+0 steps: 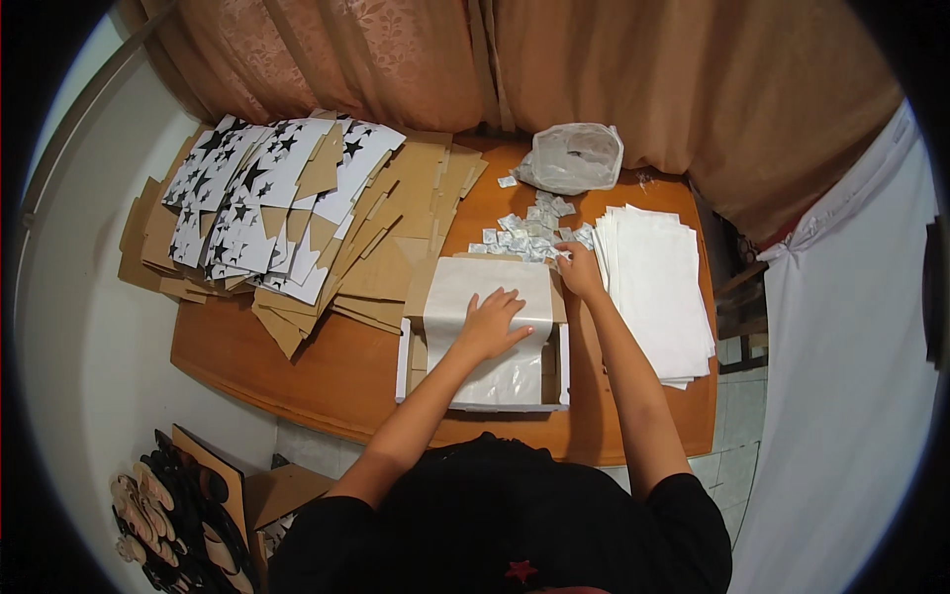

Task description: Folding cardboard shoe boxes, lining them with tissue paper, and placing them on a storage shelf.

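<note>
My left hand (492, 325) lies with fingers spread on a white sheet of tissue paper (485, 282) that runs over the raised flap and down into an open cardboard box (563, 361). The box has white outer sides and a brown inside, and stands at the table's front edge. Beyond its far right corner, my right hand (578, 265) pinches at the near edge of a pile of small white sachets (534, 226). The fingertips are closed on what appears to be one sachet, partly hidden by the hand.
Flattened cardboard boxes (396, 252), some white with black stars (257, 188), are heaped on the table's left. A translucent plastic bag (574, 158) stands behind the sachets. White paper sheets (655, 297) are stacked at right. Several shoes (158, 500) are at lower left.
</note>
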Demonstrator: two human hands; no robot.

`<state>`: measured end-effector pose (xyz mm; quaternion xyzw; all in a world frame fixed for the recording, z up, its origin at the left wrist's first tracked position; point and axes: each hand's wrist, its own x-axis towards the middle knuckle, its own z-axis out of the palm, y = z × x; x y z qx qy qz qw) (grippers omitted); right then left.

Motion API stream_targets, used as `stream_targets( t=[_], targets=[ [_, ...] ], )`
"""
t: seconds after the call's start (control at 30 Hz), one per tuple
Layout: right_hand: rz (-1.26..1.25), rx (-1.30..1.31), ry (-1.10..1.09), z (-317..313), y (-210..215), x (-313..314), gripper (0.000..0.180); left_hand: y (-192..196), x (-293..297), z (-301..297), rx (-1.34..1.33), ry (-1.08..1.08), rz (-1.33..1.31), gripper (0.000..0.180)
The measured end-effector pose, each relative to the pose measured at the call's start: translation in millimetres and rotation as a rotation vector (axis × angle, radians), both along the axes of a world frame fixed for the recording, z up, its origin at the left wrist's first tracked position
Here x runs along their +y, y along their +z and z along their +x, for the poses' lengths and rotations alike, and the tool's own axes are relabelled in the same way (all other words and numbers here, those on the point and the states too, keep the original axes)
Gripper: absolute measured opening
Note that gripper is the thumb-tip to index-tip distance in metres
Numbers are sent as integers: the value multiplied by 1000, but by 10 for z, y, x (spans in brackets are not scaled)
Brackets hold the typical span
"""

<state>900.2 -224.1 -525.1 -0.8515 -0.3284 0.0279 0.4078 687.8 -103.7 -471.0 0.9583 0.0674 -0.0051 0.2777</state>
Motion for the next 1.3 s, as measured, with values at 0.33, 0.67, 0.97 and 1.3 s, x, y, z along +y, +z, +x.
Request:
stream_targets(
  t=[0.33, 0.67, 0.97, 1.3],
  targets=[
    [-430, -333, 102, 288, -201, 499, 19, -12, -25, -107, -37, -4, -39, 53],
    [-227, -503, 5, 307, 5, 467, 6, 55, 88, -147, -92, 12, -127, 44],
    [222, -278, -266, -75, 554, 187, 9, 98, 681, -281, -367, 479, -120, 37],
    [-12, 322, 220, -1453, 840, -58, 19, -16, 956, -194, -94, 609, -76, 51]
  ],
)
